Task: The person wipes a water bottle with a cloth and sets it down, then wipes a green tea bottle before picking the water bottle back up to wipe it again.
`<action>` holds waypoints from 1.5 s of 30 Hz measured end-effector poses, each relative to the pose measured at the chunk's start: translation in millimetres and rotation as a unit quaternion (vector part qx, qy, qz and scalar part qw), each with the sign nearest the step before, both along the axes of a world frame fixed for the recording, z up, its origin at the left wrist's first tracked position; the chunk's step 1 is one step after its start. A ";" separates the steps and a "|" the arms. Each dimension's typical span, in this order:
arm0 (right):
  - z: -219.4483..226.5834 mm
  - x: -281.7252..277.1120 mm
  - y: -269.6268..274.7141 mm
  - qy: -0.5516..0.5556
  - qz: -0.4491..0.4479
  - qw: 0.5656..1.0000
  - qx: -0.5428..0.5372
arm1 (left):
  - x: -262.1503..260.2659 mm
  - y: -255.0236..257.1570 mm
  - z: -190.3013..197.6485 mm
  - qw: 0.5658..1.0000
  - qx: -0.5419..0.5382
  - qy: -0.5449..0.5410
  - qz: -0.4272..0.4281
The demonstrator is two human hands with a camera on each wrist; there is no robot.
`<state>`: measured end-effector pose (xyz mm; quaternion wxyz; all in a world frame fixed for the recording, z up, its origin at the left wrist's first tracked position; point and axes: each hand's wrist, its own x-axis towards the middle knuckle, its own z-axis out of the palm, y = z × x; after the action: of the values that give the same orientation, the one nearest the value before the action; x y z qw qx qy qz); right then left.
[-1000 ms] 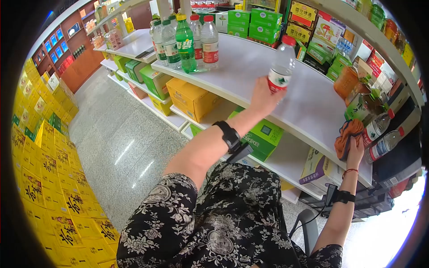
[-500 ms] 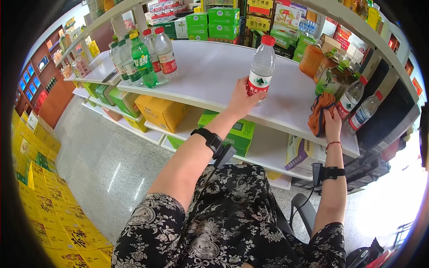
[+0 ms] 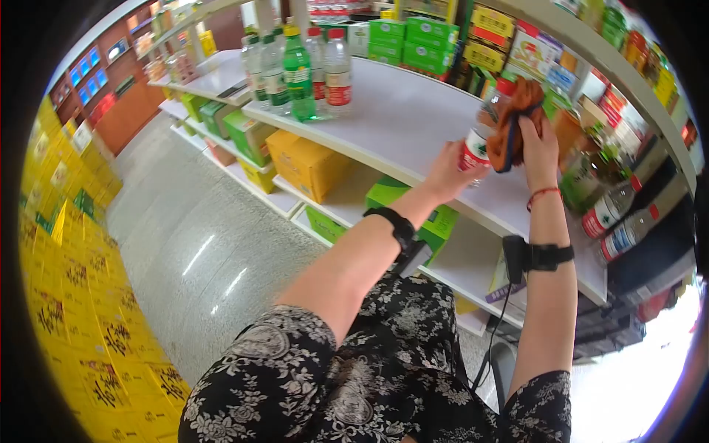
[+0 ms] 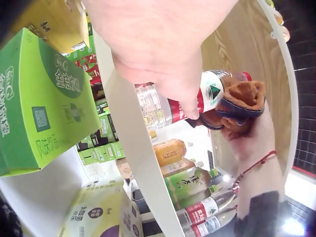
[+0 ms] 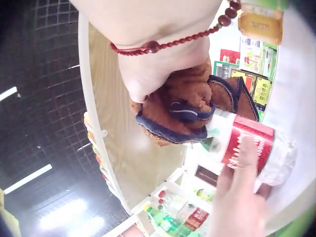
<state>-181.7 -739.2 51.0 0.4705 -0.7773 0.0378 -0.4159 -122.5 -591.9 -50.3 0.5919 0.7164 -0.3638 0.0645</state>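
My left hand (image 3: 446, 173) grips a clear water bottle (image 3: 475, 150) around its red and white label. The bottle stands upright over the front part of the white shelf (image 3: 410, 129), and its red cap shows beside the cloth. In my right hand (image 3: 541, 153) is a bunched orange-brown cloth (image 3: 509, 134) with dark blue edging. The right wrist view shows the cloth (image 5: 173, 113) lying against the upper part of the bottle (image 5: 252, 140), covering its neck there. My left thumb and fingers wrap the lower label in the left wrist view.
Several bottles stand at the shelf's left, among them a green soda bottle (image 3: 299, 81). More drinks, including a red-capped water bottle (image 3: 609, 210), line the right end. Cartons, such as a yellow box (image 3: 306, 162), fill the lower shelf. Yellow cases (image 3: 96, 325) are stacked across the aisle.
My right hand has carried the cloth up and leftward, from beside the right-end bottles onto the held bottle. My left hand keeps its grip on the bottle. The head view has swung.
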 end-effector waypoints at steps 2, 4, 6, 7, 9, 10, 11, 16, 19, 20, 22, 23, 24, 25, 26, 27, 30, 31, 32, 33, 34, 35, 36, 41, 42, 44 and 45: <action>-31.0 2.1 -8.1 0.022 0.002 0.999 -0.032 | 3.0 -3.1 -7.0 1.000 -0.017 0.009 0.015; -66.8 -1.1 -20.8 0.065 -0.004 0.996 -0.067 | 4.4 -2.5 -10.2 0.999 -0.027 0.017 0.014; -96.4 -5.3 -24.0 0.145 -0.033 0.988 -0.044 | 6.2 -4.0 -12.3 1.000 -0.029 -0.003 0.000; -101.4 -10.1 -23.6 0.148 -0.031 0.988 -0.044 | 6.9 -4.0 -14.1 1.000 -0.028 0.000 0.002; -99.5 -19.5 -15.7 0.156 -0.016 0.988 -0.015 | 2.6 -1.7 -8.1 1.000 -0.013 0.006 -0.010; -105.4 -10.8 -25.2 0.154 -0.019 0.988 -0.015 | 4.1 -2.1 -11.1 1.000 -0.012 0.009 -0.009; -98.2 -10.3 -21.5 0.155 -0.020 0.988 -0.013 | 7.7 -4.7 -14.9 0.999 -0.030 0.017 -0.018; -39.3 -8.8 -14.9 0.105 -0.003 0.994 0.031 | 4.6 -4.3 -9.7 0.997 -0.054 0.043 -0.043; 3.9 -12.1 -6.0 0.037 -0.031 0.999 0.024 | -2.4 3.7 0.4 0.997 -0.018 0.054 -0.058; 9.9 -11.5 -2.8 0.038 -0.041 0.998 0.024 | -0.6 2.3 -0.5 0.997 -0.026 0.042 -0.062; 19.7 -9.0 2.1 -0.015 -0.068 0.997 -0.019 | 2.7 -1.4 -3.9 0.997 -0.039 0.017 -0.057; 16.2 -4.8 0.8 0.003 -0.113 0.990 -0.083 | 2.6 -2.6 -6.2 0.997 -0.043 0.017 -0.065; 6.7 -0.5 -0.1 -0.018 -0.101 0.990 -0.093 | 2.8 -3.2 -7.4 0.996 -0.052 0.029 -0.065; -4.7 3.7 -1.7 -0.039 -0.088 0.990 -0.102 | 3.3 -4.1 -7.8 0.995 -0.060 0.041 -0.065; -15.2 3.1 -2.6 -0.039 -0.092 0.989 -0.106 | 3.1 -4.3 -6.5 0.995 -0.064 0.041 -0.070; -26.3 -0.8 -2.7 0.000 -0.084 0.993 -0.082 | 3.0 -4.2 -4.6 0.985 -0.095 0.086 -0.119; -70.4 -0.7 -16.1 0.108 -0.046 0.991 -0.065 | 5.0 -2.5 -5.6 0.947 -0.160 0.176 -0.215; -83.0 -4.2 -19.1 0.110 -0.048 0.990 -0.068 | 9.3 -2.7 -8.4 0.938 -0.153 0.208 -0.232; -91.2 -10.7 -12.9 0.127 -0.044 0.989 -0.054 | 12.2 -3.4 -10.2 0.927 -0.145 0.239 -0.249; -94.1 -16.1 -5.1 0.144 -0.041 0.988 -0.039 | 12.2 -4.0 -10.6 0.926 -0.148 0.241 -0.251; -89.8 -20.0 -0.6 0.143 -0.036 0.989 -0.031 | 12.1 -4.9 -11.0 0.932 -0.153 0.220 -0.244; -87.4 -17.8 -5.3 0.144 -0.038 0.988 -0.032 | 12.5 -5.7 -11.6 0.938 -0.157 0.200 -0.237; -84.0 -12.5 -12.2 0.180 -0.038 0.983 -0.028 | 13.3 -6.1 -13.5 0.937 -0.156 0.202 -0.239; -34.4 -10.8 -11.0 0.116 -0.036 0.992 -0.044 | 17.6 -8.2 -14.5 0.918 -0.174 0.201 -0.295; -22.5 -9.5 -10.6 0.117 -0.035 0.991 -0.044 | 17.0 -8.1 -16.1 0.918 -0.176 0.201 -0.293; -2.7 -8.5 -11.5 0.082 -0.069 0.994 -0.024 | 14.1 -9.2 -17.9 0.944 -0.166 0.172 -0.229; 2.8 -10.3 -9.5 0.082 -0.071 0.994 -0.023 | 14.2 -8.7 -17.0 0.943 -0.164 0.172 -0.231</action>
<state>-192.0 -748.8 53.8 0.4169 -0.8148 0.1212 -0.3841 -108.4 -600.6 -67.3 0.7538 0.5058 -0.3958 -0.1392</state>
